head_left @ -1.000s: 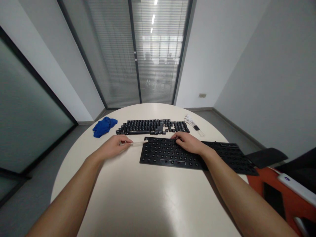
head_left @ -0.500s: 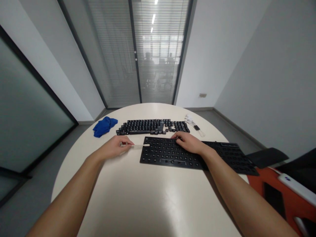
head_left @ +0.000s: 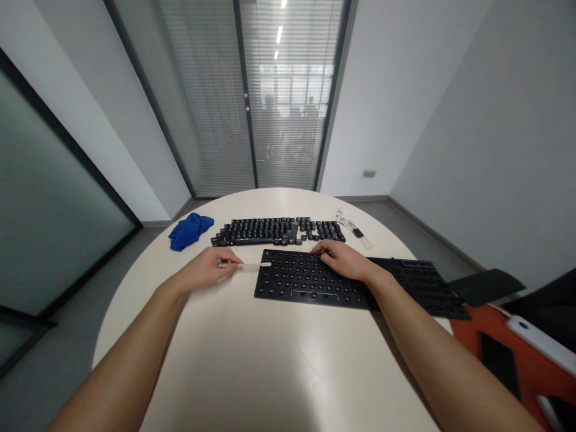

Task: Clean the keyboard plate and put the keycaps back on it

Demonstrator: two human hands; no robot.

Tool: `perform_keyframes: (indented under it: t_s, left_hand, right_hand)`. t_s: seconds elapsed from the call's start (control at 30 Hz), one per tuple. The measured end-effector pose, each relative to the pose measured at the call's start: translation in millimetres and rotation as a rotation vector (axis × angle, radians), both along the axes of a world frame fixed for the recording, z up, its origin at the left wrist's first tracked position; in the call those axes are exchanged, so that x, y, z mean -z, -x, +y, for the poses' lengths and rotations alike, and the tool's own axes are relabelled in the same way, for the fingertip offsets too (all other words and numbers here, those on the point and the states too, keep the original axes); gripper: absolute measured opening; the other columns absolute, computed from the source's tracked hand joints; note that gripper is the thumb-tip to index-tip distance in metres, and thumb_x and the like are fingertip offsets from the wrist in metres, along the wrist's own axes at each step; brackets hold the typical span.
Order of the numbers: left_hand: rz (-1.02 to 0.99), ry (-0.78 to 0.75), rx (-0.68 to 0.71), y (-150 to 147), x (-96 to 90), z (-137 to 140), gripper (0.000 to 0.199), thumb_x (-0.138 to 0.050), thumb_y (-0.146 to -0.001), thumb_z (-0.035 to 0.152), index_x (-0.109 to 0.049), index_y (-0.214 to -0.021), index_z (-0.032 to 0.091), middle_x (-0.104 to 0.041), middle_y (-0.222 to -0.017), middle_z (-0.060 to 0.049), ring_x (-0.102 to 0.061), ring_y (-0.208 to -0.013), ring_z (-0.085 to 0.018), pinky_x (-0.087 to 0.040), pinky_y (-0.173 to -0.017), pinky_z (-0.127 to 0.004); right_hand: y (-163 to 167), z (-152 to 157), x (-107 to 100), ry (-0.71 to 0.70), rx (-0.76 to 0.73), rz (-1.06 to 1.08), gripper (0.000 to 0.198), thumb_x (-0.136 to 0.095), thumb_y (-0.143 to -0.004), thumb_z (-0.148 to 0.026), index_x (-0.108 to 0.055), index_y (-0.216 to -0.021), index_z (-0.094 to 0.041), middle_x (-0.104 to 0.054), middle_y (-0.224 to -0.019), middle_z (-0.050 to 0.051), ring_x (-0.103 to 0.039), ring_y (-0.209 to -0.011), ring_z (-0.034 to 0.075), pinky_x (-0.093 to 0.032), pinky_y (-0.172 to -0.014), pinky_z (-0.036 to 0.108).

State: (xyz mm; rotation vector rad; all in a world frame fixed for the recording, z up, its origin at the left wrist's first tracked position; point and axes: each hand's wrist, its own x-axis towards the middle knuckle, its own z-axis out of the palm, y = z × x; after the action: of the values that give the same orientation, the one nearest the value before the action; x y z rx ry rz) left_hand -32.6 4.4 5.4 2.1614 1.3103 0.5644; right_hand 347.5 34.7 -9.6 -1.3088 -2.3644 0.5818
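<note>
Between the closed fingers of my left hand point(head_left: 213, 264) is a cotton swab point(head_left: 250, 266), a thin pale stick with a white tip. Its tip lies over the left edge of a black keyboard point(head_left: 297, 277) whose keycaps are off, leaving rows of small switch posts. My right hand point(head_left: 339, 258) lies on the keyboard's upper middle, with curled fingers gripping near its far edge; part of the fingertips is hidden. The keyboard's right part passes under my right forearm. Behind it, the removed black keycaps point(head_left: 258, 229) are laid out in keyboard order.
A blue cloth point(head_left: 191, 231) lies at the far left of the round pale table point(head_left: 234, 360). At the back right are a crumpled clear bag point(head_left: 345, 217) and a wire keycap puller point(head_left: 360, 236). An orange surface point(head_left: 468, 330) with a white power strip point(head_left: 542, 342) stands at right.
</note>
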Motion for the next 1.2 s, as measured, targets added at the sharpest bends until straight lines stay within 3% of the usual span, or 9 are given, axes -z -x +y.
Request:
perform_keyframes:
  t_s: [0.33, 0.83, 1.0, 1.2]
  left_hand:
    - [0.039, 0.086, 0.044, 0.1, 0.4, -0.1, 0.032, -0.063, -0.084, 0.048, -0.079, -0.091, 0.020, -0.073, -0.088, -0.006, -0.063, -0.079, -0.020, -0.046, -0.071, -0.030]
    - [0.015, 0.052, 0.035, 0.7, 2.1, 1.0, 0.028, -0.064, -0.085, 0.044, -0.078, -0.089, 0.020, -0.074, -0.089, -0.006, -0.064, -0.081, -0.022, -0.048, -0.075, -0.032]
    - [-0.009, -0.033, 0.001, -4.1, -1.7, -1.5, 0.027, -0.063, -0.087, 0.042, -0.078, -0.091, 0.020, -0.074, -0.090, -0.006, -0.063, -0.079, -0.020, -0.047, -0.074, -0.031]
    - [-0.040, 0.001, 0.109, -18.5, 1.7, -6.6, 0.034, -0.060, -0.092, 0.047, -0.079, -0.101, 0.021, -0.073, -0.097, -0.008, -0.064, -0.086, -0.021, -0.049, -0.078, -0.031]
  right_hand:
    - [0.8, -0.5, -0.9, 0.001, -0.003, -0.002, 0.027, -0.049, -0.086, -0.010, -0.068, -0.104, -0.017, -0.071, -0.108, 0.009, -0.065, -0.099, 0.023, -0.049, -0.090, 0.035]
    - [1.5, -1.2, -1.7, 0.005, 0.009, -0.010, 0.027, -0.049, -0.086, -0.011, -0.068, -0.104, -0.017, -0.072, -0.107, 0.009, -0.065, -0.099, 0.023, -0.049, -0.091, 0.037]
    - [1.6, -1.2, -1.0, 0.001, 0.008, -0.005, 0.026, -0.050, -0.086, -0.010, -0.068, -0.103, -0.018, -0.072, -0.106, 0.008, -0.065, -0.099, 0.023, -0.049, -0.091, 0.036]
    - [1.1, -1.0, 0.1, -0.014, -0.002, 0.006, 0.026, -0.050, -0.086, -0.010, -0.068, -0.101, -0.018, -0.072, -0.105, 0.008, -0.065, -0.097, 0.022, -0.049, -0.089, 0.036]
